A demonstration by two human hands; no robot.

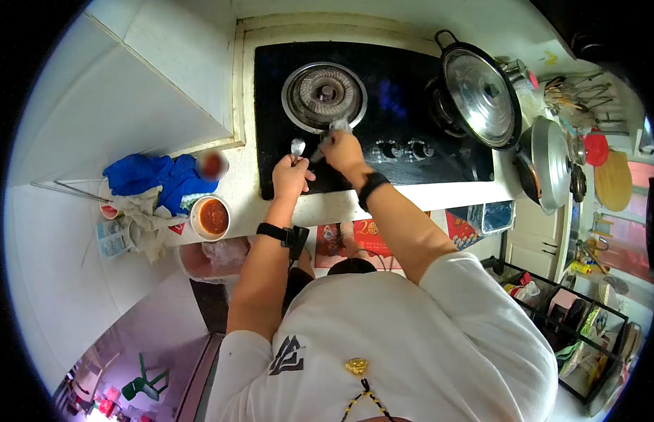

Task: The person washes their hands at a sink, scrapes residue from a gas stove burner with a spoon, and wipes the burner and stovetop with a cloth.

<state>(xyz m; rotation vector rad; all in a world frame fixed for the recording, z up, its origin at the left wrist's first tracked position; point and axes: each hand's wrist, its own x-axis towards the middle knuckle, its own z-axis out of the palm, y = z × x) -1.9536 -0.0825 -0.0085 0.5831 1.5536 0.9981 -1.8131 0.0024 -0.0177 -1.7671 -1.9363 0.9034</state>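
A metal spoon (297, 147) stands up from my left hand (292, 176), whose fingers are closed round its handle at the front edge of the black stovetop (404, 166). Close beside it on the right, my right hand (342, 151) is closed on a crumpled greyish cloth or wipe (339, 127), partly hidden by the fingers and blurred. The cloth lies over the stovetop by the near rim of the left burner (325, 91).
A lidded pan (482, 88) sits on the right burner, with another lidded pot (550, 165) further right. At left are a bowl of red sauce (213, 216), a blue cloth (148, 177) and a bin with a plastic liner (211, 261) below the counter.
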